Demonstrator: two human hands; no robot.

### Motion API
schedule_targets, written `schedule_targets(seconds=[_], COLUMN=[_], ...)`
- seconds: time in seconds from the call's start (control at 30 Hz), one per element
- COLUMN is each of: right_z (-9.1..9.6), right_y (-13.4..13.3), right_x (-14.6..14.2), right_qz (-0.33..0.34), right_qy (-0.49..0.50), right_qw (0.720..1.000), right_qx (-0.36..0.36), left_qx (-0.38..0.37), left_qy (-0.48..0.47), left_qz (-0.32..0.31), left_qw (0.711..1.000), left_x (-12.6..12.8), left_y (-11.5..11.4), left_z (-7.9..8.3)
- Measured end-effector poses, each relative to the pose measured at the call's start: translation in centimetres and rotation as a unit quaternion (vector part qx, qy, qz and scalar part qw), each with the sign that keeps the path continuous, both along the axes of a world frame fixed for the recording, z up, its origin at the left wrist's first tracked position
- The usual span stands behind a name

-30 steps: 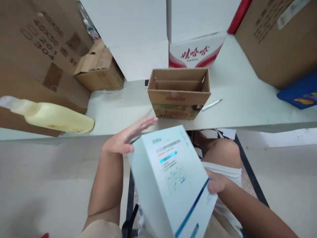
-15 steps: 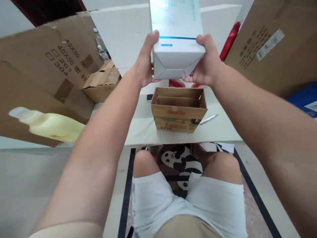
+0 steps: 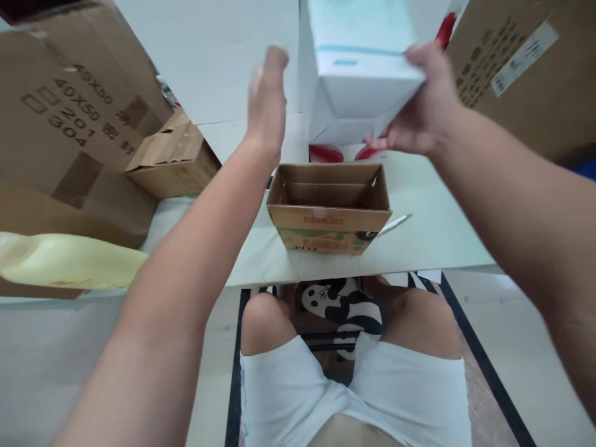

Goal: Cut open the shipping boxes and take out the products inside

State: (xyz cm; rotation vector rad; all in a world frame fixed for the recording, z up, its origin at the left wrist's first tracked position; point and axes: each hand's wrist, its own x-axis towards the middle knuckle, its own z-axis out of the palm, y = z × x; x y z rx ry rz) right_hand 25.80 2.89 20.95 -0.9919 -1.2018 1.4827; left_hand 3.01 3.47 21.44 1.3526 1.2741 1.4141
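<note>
A white box (image 3: 367,93) with a blue stripe is raised in the upper middle of the view, its folded end facing me. My right hand (image 3: 426,102) grips its right side, thumb on the top edge and fingers underneath. Left of the box and apart from it, my left hand (image 3: 269,99) is upright with fingers extended, slightly blurred, holding nothing. Below both hands an open cardboard box (image 3: 328,230) stands on the table. Its visible interior shows bare brown walls, though the bottom is hidden.
A pen (image 3: 395,224) lies right of the cardboard box on the pale table (image 3: 433,236). Large cartons (image 3: 60,143) flank both sides. A smaller carton (image 3: 172,161) and a pale yellow bottle (image 3: 69,261) are at the left. Red-and-white objects (image 3: 326,153) sit behind the cardboard box.
My left hand has let go of the white box and moved away to the left. The white box has shifted right in my right hand. The camera view has turned a little.
</note>
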Motion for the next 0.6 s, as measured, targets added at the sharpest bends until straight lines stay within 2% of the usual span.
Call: schedule_targets(seconds=[0.03, 0.07, 0.1, 0.13, 0.17, 0.23, 0.3, 0.37, 0.43, 0.53, 0.6], right_z=[0.1, -0.2, -0.8, -1.9, -3.3, -6.5, -9.6, -11.6, -12.7, -13.8, -14.8], right_y=[-0.9, -1.9, -2.8, -3.5, -4.1, -4.9, -5.0, -4.8, -4.3, -2.8, -1.3], right_x=[1.6, 3.3, 5.3, 7.3, 9.3, 13.0, 15.7, 17.3, 18.0, 18.6, 19.1], right_qz=[0.003, 0.007, -0.020, -0.072, -0.132, -0.215, -0.263, -0.280, -0.298, -0.329, -0.321], right_qy=[0.001, -0.011, -0.026, -0.039, -0.051, -0.045, -0.022, 0.009, 0.017, -0.039, -0.142], right_qw=[0.999, 0.997, 0.996, 0.995, 0.990, 0.974, 0.959, 0.954, 0.949, 0.926, 0.913], right_qx=[0.046, 0.073, 0.080, 0.059, 0.026, -0.057, -0.105, -0.102, -0.101, -0.181, -0.207], left_qx=[0.119, 0.208, 0.298, 0.316, 0.285, 0.147, 0.044, -0.041, -0.098, -0.149, -0.170], left_qy=[-0.036, -0.073, -0.097, -0.105, -0.087, -0.038, -0.001, 0.048, 0.096, 0.143, 0.155], left_qz=[-0.001, -0.034, -0.083, -0.167, -0.271, -0.455, -0.538, -0.570, -0.581, -0.589, -0.604], left_qw=[0.992, 0.975, 0.946, 0.928, 0.915, 0.877, 0.842, 0.819, 0.802, 0.782, 0.763], left_x=[0.0, -0.1, -0.1, 0.0, 0.3, 1.5, 3.5, 5.7, 7.3, 8.4, 8.7], left_y=[-1.6, -3.5, -5.7, -7.9, -10.1, -13.7, -15.5, -15.8, -15.3, -14.5, -14.3], left_z=[-0.7, -1.7, -3.1, -4.8, -6.8, -11.4, -16.0, -19.6, -22.1, -24.1, -24.7])
